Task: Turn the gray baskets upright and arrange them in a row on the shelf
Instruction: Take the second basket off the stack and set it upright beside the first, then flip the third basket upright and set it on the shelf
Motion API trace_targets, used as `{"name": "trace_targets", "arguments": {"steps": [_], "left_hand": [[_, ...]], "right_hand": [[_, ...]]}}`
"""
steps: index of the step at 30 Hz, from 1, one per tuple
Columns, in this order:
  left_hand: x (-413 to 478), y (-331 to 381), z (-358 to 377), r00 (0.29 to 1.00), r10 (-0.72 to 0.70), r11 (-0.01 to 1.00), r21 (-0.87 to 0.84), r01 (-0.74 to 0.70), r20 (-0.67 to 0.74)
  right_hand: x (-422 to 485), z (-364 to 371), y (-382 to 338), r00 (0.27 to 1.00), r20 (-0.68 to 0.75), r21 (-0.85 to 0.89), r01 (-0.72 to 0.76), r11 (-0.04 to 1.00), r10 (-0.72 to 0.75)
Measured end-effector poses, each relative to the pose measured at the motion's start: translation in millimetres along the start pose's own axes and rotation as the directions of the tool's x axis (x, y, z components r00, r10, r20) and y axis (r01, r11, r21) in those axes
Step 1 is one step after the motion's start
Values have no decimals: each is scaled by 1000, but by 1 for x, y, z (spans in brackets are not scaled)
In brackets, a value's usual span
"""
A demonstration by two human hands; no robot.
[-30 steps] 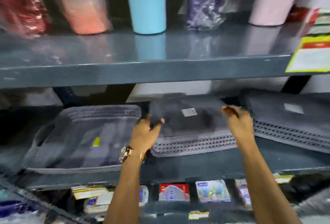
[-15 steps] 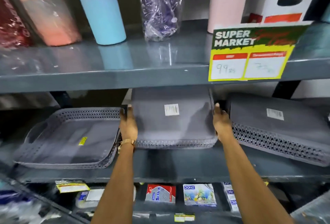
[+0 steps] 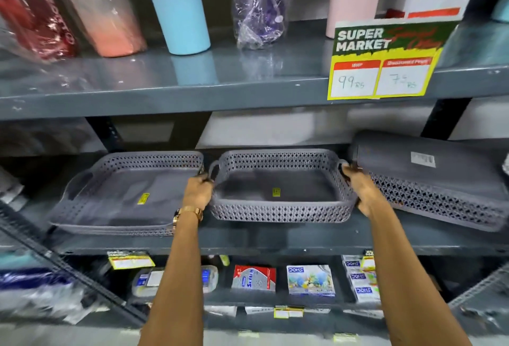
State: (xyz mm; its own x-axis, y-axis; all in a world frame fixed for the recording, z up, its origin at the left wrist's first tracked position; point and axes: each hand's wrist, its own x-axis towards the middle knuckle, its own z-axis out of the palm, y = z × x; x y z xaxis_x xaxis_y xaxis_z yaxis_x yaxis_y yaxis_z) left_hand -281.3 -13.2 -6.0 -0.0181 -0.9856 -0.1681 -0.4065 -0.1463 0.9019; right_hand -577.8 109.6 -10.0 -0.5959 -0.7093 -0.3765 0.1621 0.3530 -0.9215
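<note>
Two hands clamp the middle gray basket [image 3: 281,194]: left hand [image 3: 197,190] and right hand [image 3: 358,188] on its end handles. Overturned basket [image 3: 440,180] lies just beyond the right hand, so that's closer.

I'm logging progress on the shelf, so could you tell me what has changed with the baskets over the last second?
The middle basket, upside down a moment ago, has been flipped open side up. The left hand and right hand now grip its end handles. The left basket stays upright; the right basket stays upside down.
</note>
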Motion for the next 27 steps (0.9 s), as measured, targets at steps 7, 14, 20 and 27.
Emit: {"name": "trace_targets", "arguments": {"steps": [7,14,20,27], "left_hand": [[-26,-23,16,993,50,885,465,5,-104],[-78,15,54,883,464,736,588,-336,-76],[-97,78,173,838,535,817,186,-546,110],[-83,124,315,887,377,828,334,-451,266]], "right_hand": [[-7,6,32,996,-51,-161,67,985,-76],[-20,-59,33,957,-200,197,251,948,-212],[10,-167,15,671,-631,-380,170,909,-389],[103,-267,15,893,-447,-437,-167,884,-52]]}}
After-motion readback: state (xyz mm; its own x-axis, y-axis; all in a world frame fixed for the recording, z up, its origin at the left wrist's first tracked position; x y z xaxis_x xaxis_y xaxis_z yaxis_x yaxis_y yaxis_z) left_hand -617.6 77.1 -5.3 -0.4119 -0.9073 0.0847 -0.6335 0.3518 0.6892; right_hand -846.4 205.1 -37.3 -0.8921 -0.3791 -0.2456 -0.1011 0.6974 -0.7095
